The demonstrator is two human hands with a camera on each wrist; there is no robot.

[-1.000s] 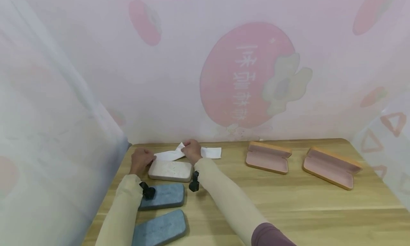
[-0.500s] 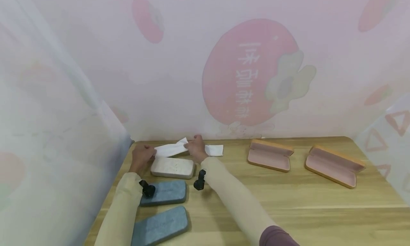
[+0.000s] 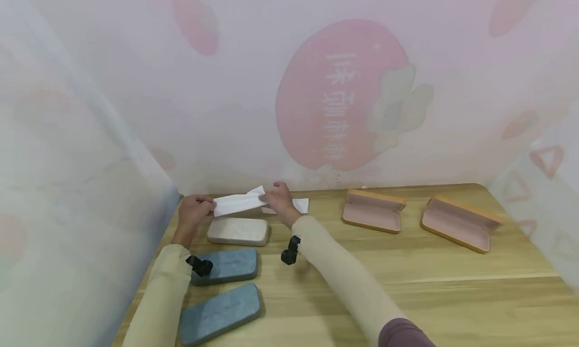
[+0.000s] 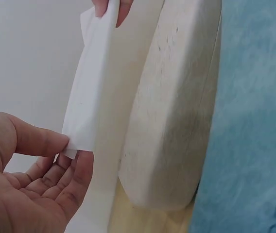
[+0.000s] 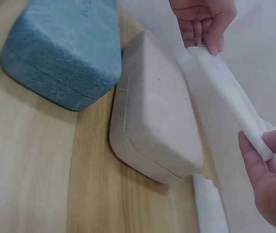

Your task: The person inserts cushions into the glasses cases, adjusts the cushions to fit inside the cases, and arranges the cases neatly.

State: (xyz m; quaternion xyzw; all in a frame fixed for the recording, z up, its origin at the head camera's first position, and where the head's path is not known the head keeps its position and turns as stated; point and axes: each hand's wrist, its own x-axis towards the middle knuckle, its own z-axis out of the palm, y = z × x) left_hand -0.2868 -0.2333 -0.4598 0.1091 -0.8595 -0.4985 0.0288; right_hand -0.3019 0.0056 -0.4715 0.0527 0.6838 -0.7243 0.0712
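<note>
A long folded strip of white tissue point(image 3: 239, 202) stretches between the two hands behind a closed off-white glasses case point(image 3: 238, 230). My left hand point(image 3: 195, 214) pinches its left end between thumb and fingers, as the left wrist view shows up close. At the other end, my right hand point(image 3: 281, 202) pinches the strip near a corner that sticks up. In the right wrist view the tissue point(image 5: 228, 92) runs taut beside the case. A second white piece of tissue point(image 3: 301, 205) lies on the wooden table, partly behind the right hand.
Two closed blue glasses cases, one behind point(image 3: 230, 264) and one in front point(image 3: 221, 314), lie nearer the person. Two orange glasses cases with pink lining, the left one point(image 3: 372, 217) and the right one point(image 3: 456, 231), stand open at the right. A printed curtain point(image 3: 226, 111) borders the table's back edge.
The tissue strip has straightened out and come up between the hands, away from the off-white case. More of the second piece now shows beneath the right hand. The head view has shifted slightly.
</note>
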